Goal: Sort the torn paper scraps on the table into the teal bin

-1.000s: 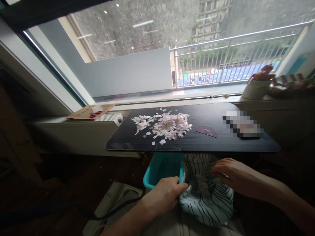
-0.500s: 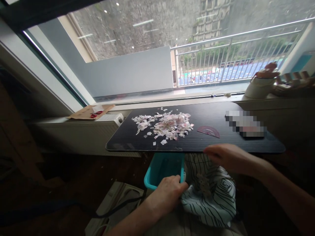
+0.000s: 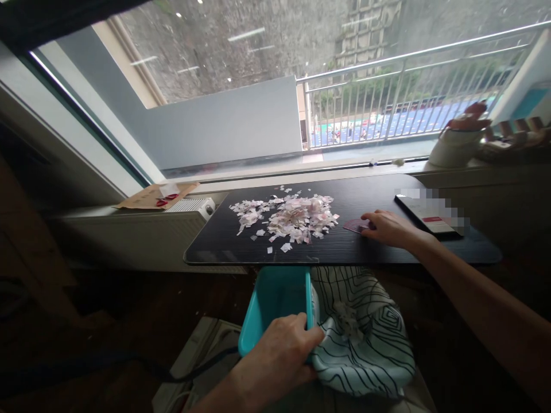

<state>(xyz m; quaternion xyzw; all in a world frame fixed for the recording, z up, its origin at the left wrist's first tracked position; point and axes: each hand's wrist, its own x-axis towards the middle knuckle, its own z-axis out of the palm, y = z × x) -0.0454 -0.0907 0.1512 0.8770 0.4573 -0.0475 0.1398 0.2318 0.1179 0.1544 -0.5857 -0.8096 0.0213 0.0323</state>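
Observation:
My left hand (image 3: pixel 286 347) is closed over the near right rim of a teal plastic bin (image 3: pixel 248 321), just below the table's front edge. On the dark table, my right hand (image 3: pixel 387 228) has thumb and fingers bent together on a pinkish see-through protractor (image 3: pixel 352 225), covering its right part. To the left of the protractor lies a loose heap of small torn paper pieces (image 3: pixel 299 215), with stray scraps around it. A striped pale cloth (image 3: pixel 365 367) with some crumpled bits on it is beside the bin.
A phone (image 3: pixel 430 215) rests on the right of the black table (image 3: pixel 224 244). Behind it are the window sill and a white pot (image 3: pixel 454 149). At left, a radiator (image 3: pixel 185 229) bears brown paper (image 3: pixel 148 198) with a red item on it. A box-like thing (image 3: pixel 189 355) lies on the floor.
My right hand has moved up from the table's front edge onto the protractor. My left hand has shifted slightly left and down with the bin.

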